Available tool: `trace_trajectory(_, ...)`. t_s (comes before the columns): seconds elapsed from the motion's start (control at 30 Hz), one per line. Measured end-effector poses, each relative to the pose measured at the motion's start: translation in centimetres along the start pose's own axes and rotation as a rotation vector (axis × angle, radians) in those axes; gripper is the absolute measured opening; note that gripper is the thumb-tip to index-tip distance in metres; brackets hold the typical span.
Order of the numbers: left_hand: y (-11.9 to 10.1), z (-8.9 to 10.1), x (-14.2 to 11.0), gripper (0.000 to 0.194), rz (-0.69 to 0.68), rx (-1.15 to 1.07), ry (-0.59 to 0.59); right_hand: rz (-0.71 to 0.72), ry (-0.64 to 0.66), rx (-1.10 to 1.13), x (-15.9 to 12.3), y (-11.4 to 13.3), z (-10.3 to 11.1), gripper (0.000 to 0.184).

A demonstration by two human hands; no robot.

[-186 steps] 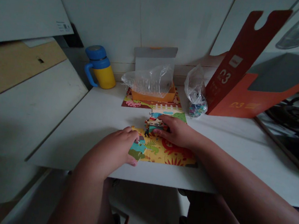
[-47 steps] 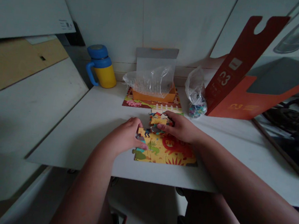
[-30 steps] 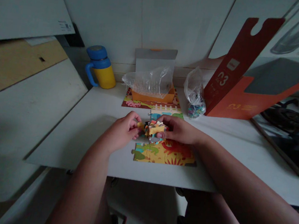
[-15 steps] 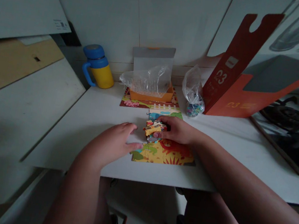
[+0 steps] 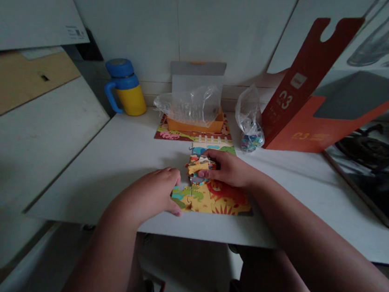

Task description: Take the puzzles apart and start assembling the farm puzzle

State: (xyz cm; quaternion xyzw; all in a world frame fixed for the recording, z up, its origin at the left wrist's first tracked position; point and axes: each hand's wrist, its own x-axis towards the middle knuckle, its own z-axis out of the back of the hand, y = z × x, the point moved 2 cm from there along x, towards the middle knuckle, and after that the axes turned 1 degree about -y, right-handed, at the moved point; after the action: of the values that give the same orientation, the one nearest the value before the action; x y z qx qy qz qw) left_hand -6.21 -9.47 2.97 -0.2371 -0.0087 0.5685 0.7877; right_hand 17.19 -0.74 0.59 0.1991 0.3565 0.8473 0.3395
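Observation:
Partly joined jigsaw sections (image 5: 222, 206) with animal pictures lie on the white countertop, a red lion and a green crocodile among them. My right hand (image 5: 229, 168) rests over the middle of the puzzle, its fingers closed around a small stack of loose puzzle pieces (image 5: 197, 167). At the puzzle's left edge is my left hand (image 5: 163, 189), thumb and fingers apart by the crocodile corner, holding nothing. Whether its fingertips touch the corner, I cannot tell. Part of the puzzle is hidden under my right hand.
An orange open box (image 5: 196, 126) with clear plastic wrap stands behind, on the puzzle's far part. A bag of pieces (image 5: 251, 141) and a tall orange-red box (image 5: 297, 134) are on the right, beside a stove (image 5: 377, 171). A blue-yellow flask (image 5: 128, 91) stands at back left.
My left hand has moved slightly nearer and lower, its thumb now by the puzzle's near left corner. The right hand stays on the stack of pieces.

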Motion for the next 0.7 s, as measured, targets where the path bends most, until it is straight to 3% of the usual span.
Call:
trace_trajectory(0.17, 0.3, 0.2, -0.7, 0.024, -0.103, -0.007, 0.018, -0.005, -0.002, -0.012, 0.0, 0.0, 0.0, 0.052)
trace_trajectory(0.43, -1.2, 0.7, 0.7, 0.009, -0.138, -0.103, -0.144, 0.024, -0.008, -0.026, -0.1, 0.2, -0.2, 0.054)
trace_trajectory(0.6, -1.5, -0.3, 2.2, 0.023, -0.003, -0.135, -0.313, 0.047, -0.004, -0.003, -0.3, 0.5, -0.1, 0.054)
trace_trajectory(0.7, -1.5, -0.7, 2.6, 0.035, 0.027, -0.165, -0.399, 0.006, 0.022, -0.07, -0.3, 0.5, -0.2, 0.065)
